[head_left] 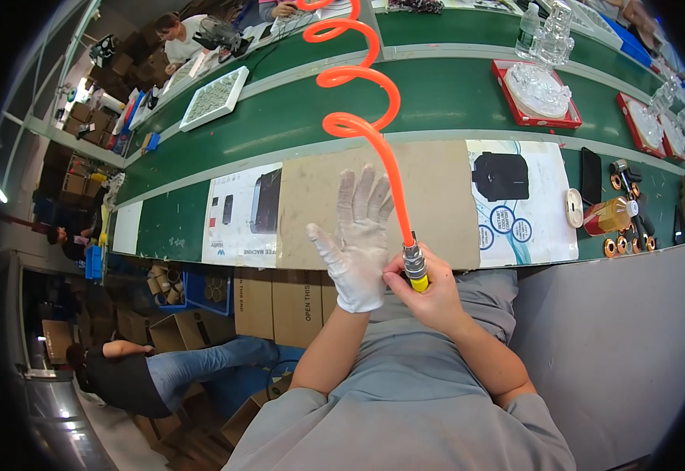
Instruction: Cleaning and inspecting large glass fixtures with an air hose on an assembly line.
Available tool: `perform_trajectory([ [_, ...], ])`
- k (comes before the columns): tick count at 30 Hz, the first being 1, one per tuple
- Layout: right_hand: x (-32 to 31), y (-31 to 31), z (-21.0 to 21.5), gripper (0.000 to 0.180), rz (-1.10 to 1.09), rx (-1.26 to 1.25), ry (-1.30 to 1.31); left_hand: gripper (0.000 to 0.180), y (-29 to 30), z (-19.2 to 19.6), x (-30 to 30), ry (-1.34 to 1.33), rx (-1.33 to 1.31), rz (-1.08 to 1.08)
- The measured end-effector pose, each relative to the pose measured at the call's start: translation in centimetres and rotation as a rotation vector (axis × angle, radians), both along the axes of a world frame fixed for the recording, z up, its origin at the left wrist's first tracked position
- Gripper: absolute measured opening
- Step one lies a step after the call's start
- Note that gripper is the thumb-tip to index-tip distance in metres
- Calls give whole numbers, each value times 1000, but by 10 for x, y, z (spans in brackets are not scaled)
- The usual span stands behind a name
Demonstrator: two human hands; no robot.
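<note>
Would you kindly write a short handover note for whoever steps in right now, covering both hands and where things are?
Left hand: in a white glove, fingers spread, palm open, holding nothing, raised beside the right hand.
Right hand: bare, closed on the air tool with a metal coupling and yellow tip.
The coiled orange hose runs up from the tool over the green belt.
A cardboard sheet lies on the bench in front.
Done or left: cannot tell from this view.

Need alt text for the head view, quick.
The right hand grips a metal air fitting on a coiled orange hose, beside the gloved left hand held open with fingers spread, above a green workbench.
</note>
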State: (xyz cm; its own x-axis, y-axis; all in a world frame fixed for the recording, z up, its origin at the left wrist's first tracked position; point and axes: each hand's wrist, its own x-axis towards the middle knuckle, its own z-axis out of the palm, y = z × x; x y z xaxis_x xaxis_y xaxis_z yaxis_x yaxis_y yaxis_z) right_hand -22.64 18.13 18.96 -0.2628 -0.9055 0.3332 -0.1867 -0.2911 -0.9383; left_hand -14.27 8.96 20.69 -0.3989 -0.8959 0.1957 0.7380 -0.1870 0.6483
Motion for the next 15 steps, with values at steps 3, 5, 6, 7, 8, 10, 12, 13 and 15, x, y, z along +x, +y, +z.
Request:
perform_trajectory([
  [3, 3, 1, 2, 6, 9, 69, -108, 85, -7, -4, 3, 38, -3, 20],
  [5, 2, 2, -3, 6, 20, 114, -155, 85, -11, -5, 5, 59, 4, 31],
  [6, 2, 2, -5, 6, 20, 116, -155, 84, -13, -4, 7, 38, 1, 45],
  [7, 1, 2, -5, 6, 13, 118, -172, 84, -14, -3, 10, 18, -4, 60],
  [8, 1, 2, -4, 6, 5, 121, -189, 84, -16, -1, 13, 20, -5, 61],
  [10, -6, 4, -4, 7, -16, 157, -162, 83, -20, 2, 18, 138, 43, 30],
  [12, -19, 11, -5, 8, -40, 195, -135, 81, -21, 5, 21, 203, 107, 12],
  [13, -30, 17, -6, 10, -127, 219, -42, 80, -22, 6, 23, 267, 169, -4],
  [15, -54, 31, -3, 14, -274, 247, 231, 79, -23, 11, 28, 294, 203, -9],
])
